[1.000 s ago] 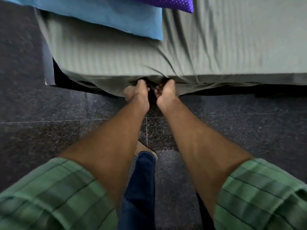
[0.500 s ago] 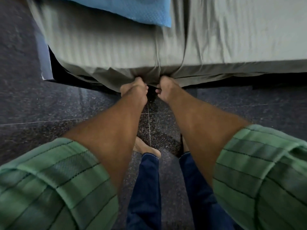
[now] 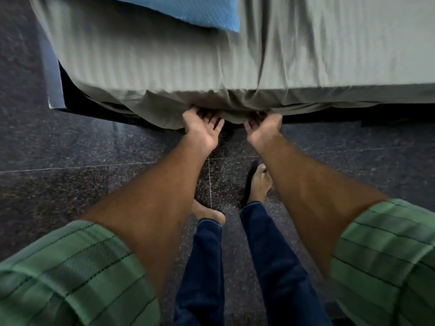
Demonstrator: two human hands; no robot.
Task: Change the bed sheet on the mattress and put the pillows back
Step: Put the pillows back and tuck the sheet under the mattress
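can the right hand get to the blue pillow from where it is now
Probably not without a shift. The right hand is down at the hanging edge of the grey sheet, fingers tucked under it, while the blue pillow lies far back on the bed, to the left. Nothing blocks the way, but leaning forward looks necessary.

Dim, soft indoor light, wide-angle view.
The bed sheet (image 3: 164,57) reads brightest; deep shadow sits under its hanging edge. The glossy floor (image 3: 70,147) shows faint glare. Sleeves (image 3: 70,274) blur at the lower corners.

The person wears green striped short sleeves (image 3: 70,274), dark blue jeans (image 3: 202,267), and 2 bare feet (image 3: 259,184).
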